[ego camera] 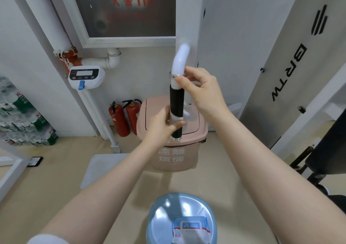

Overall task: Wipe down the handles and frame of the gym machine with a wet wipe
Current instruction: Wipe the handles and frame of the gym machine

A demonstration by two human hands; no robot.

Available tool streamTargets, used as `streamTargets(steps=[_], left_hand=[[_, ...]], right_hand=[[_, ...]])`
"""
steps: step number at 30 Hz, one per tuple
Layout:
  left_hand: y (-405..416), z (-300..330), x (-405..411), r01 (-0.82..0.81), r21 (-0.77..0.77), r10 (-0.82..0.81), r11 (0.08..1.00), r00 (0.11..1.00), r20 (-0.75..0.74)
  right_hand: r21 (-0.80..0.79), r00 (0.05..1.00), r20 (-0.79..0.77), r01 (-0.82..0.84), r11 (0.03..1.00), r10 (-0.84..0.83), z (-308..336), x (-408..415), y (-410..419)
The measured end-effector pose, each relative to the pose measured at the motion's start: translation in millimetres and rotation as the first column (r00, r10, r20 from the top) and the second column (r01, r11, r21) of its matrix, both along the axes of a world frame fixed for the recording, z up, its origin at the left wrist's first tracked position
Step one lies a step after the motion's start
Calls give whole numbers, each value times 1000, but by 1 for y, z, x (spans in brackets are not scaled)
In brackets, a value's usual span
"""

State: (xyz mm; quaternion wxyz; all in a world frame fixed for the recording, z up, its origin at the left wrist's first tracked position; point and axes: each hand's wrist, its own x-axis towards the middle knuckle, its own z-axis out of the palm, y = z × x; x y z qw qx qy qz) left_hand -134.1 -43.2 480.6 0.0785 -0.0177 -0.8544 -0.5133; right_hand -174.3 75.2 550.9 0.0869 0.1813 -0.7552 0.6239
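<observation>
Hands grip the handle (177, 101), left (161, 121) pinching a wipe (176, 119), right (198, 88) above; pink bin (168, 159) behind.

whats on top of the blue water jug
A pack of wet wipes lies on the blue water jug, with a blue-and-white label facing up. The frame's bottom edge cuts off its lower part, and the jug's top beneath it is hidden.

Both hands on machine handle, centre of frame.
Left hand (162, 121) grips a white wet wipe (177, 118) around the lower black grip (177, 111); right hand (201, 88) pinches the white tube (180, 61) at the metal collar (175, 74). Pink bin (168, 155) stands behind; wipes pack (191, 228) lies at bottom centre.
</observation>
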Motion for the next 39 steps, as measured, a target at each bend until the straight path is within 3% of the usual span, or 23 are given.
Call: streamTargets(steps=[3,7,10,16,22,25,27,29,31,33,39], left_hand=[[10,-24,7,-164,34,164,986,986,-17],[16,-32,8,-332,148,345,931,936,-71],[11,-32,7,-355,148,368,923,927,-74],[11,-35,10,-196,93,202,976,977,-63],[-5,-25,11,6,104,5,995,995,-99],[-7,-16,4,72,24,-69,997,993,-94],[-6,-15,2,75,12,-73,997,993,-97],[-5,-14,2,56,27,-53,998,994,-94],[-3,-12,2,32,27,-29,999,995,-98],[-3,-9,2,6,13,-4,1000,995,-100],[-4,4,3,-57,39,57,998,998,10]], right_hand=[[11,1000,19,7,1000,-7,-16,3,-1],[-54,947,310,-77,996,90,-58,10,1],[6,910,379,-183,983,167,-81,12,4],[77,965,230,-145,986,124,-87,14,0],[109,936,235,-295,949,263,-83,1,32],[146,915,267,-350,925,304,-79,-7,46],[243,953,208,-267,932,219,-77,-8,46],[318,996,36,69,946,-85,-83,-2,36],[189,912,-14,405,895,-410,-94,15,20],[95,900,69,423,901,-430,-110,35,5],[132,920,150,343,930,-361,-128,55,-31]])
